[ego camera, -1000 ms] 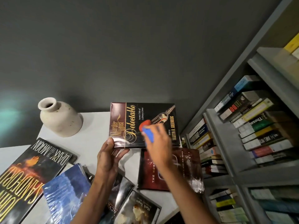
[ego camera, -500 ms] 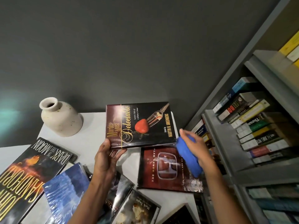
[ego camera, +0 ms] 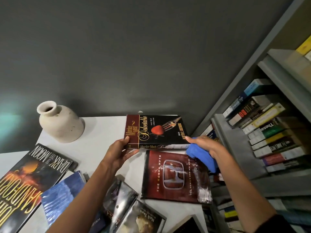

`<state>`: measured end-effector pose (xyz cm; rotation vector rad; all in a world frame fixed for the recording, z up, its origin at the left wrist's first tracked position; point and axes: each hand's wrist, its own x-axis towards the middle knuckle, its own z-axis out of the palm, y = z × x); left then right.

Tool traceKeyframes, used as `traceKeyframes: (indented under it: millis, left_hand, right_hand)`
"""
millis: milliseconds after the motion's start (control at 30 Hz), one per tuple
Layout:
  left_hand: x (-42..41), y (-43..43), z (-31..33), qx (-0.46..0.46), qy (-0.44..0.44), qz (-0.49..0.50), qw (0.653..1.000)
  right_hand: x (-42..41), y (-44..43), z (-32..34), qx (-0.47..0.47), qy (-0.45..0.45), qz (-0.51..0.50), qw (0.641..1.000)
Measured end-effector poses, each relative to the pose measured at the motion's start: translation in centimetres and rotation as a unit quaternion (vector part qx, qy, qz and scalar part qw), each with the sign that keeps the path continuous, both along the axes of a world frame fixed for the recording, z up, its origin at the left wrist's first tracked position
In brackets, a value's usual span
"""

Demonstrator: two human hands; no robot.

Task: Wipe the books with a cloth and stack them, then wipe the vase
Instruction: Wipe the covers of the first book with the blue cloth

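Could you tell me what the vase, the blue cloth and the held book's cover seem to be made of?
The vase looks like unglazed ceramic: matte cream, dark specks. The blue cloth seems a soft fabric, perhaps microfibre: it bunches in folds in the right hand. The held book seems jacketed in glossy paper, maybe film-wrapped: light glints along its spine.

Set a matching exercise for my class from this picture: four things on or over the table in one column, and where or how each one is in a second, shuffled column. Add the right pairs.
Column A
1. vase
2. Murder Most Delectable book
3. blue cloth
4. Honda Myth book

Column B
a. bunched in the right hand
b. lying flat on the table, front cover up
c. standing upright at the table's far left
d. gripped at a near corner by the left hand

Pairs: 1-c, 2-d, 3-a, 4-b
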<state>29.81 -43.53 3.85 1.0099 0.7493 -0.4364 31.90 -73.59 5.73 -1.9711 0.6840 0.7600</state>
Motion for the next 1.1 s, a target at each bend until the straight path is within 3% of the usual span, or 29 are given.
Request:
traceKeyframes:
  millis: [367,633,900,1100]
  left_hand:
    - [2.6,0.3,-3.4,0.075,0.024,-0.034,0.996]
    - [4.5,1.3,-5.4,0.204,-0.014,-0.033,0.978]
    - [5.1,1.1,-6.5,0.304,0.002,-0.004,0.953]
    - [3.0,1.2,-6.0,0.365,-0.072,-0.066,0.926]
  right_hand:
    - [3.4,0.5,-1.8,-0.023,0.017,0.033,0.999]
    - [4.7,1.2,-3.7,-0.031,-0.009,0.05,0.998]
    - [5.3,2.0,-4.5,-0.079,-0.032,0.079,0.993]
    - [4.9,1.6,-4.4,-0.148,-0.072,0.138,0.977]
